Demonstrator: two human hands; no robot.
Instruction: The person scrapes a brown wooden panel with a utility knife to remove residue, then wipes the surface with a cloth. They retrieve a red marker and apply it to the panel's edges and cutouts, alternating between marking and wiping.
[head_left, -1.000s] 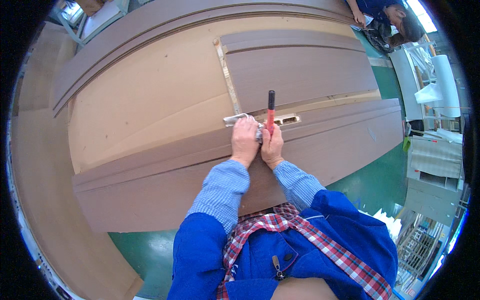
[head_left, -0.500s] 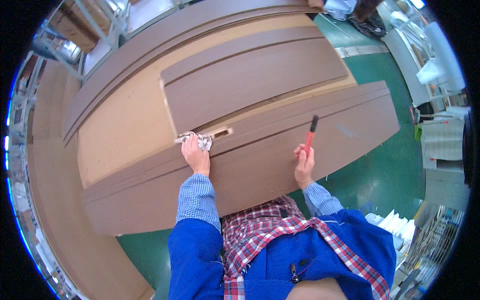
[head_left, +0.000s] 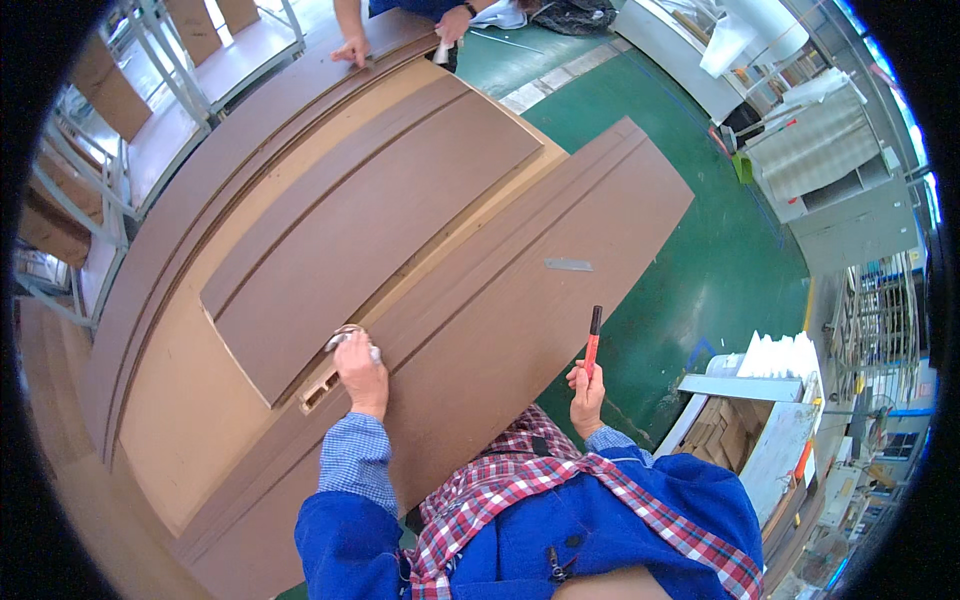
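Observation:
My left hand (head_left: 362, 378) presses a crumpled white cloth (head_left: 374, 354) against the long edge of the near brown panel (head_left: 470, 335), just past a small wood-coloured cutout (head_left: 319, 392). My fingers are closed over the cloth and partly hide it. My right hand (head_left: 587, 398) grips a red marker with a black cap (head_left: 594, 340), held upright beside the panel's near edge. A shorter brown panel (head_left: 385, 200) with a dark groove lies beyond the cloth, on a tan board (head_left: 160, 440).
A grey flat strip (head_left: 568, 265) lies on the near panel. Beyond, another person's hands (head_left: 352, 50) are at the far brown panel (head_left: 225, 160). Green floor (head_left: 690, 240) runs along the right. A bin of cardboard pieces (head_left: 722, 432) stands at right; racks (head_left: 190, 80) stand at upper left.
The view has turned, and another person's hands now show at the top. My left hand has slid the cloth along the edge to the cutout's other side. My right hand still holds the marker.

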